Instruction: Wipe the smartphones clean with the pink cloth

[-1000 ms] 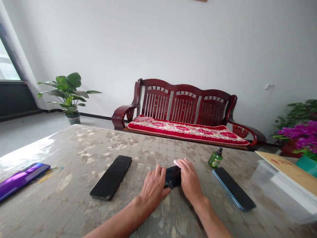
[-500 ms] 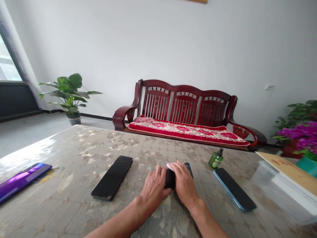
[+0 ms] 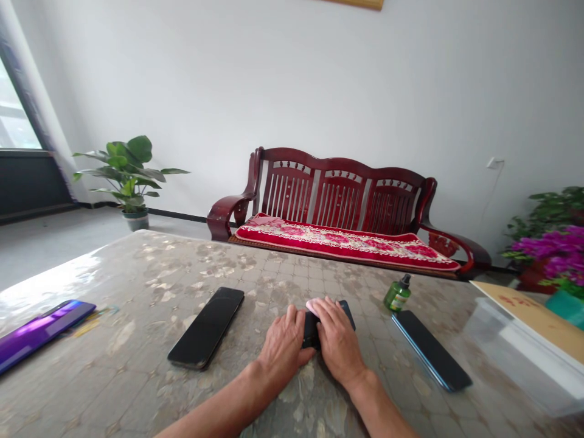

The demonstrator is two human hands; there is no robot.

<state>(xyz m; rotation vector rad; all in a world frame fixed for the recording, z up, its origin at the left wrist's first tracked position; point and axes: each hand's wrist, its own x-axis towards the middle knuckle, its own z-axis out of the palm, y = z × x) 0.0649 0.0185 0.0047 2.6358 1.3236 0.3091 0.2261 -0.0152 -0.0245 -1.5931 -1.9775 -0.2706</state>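
A carved, dark-red wooden settee (image 3: pixel 340 190) stands before the pale wall (image 3: pixel 296 73), a red floral seat cover (image 3: pixel 347 240) spread along it. To its left, a broad-leaved plant (image 3: pixel 119 162) grows in a pot (image 3: pixel 135 220). At the right, magenta flowers (image 3: pixel 552 250) show beyond a clear plastic box (image 3: pixel 497 347) topped by a tan sheet (image 3: pixel 538 317). A white socket (image 3: pixel 493 163) is set in the wall.

Pale daylight from the window (image 3: pixel 16 115) at your far left washes the wall (image 3: pixel 292 79) in soft, even light and flares white along that side of the bench (image 3: pixel 274 267). Reflections streak the purple phone (image 3: pixel 45 334). Faint shadow gathers beneath your hands (image 3: pixel 337 340), where the dark device (image 3: pixel 311 331) loses detail. Wide-angle distortion tilts the window and stretches the clear box (image 3: pixel 506 353) at right, its outline soft.
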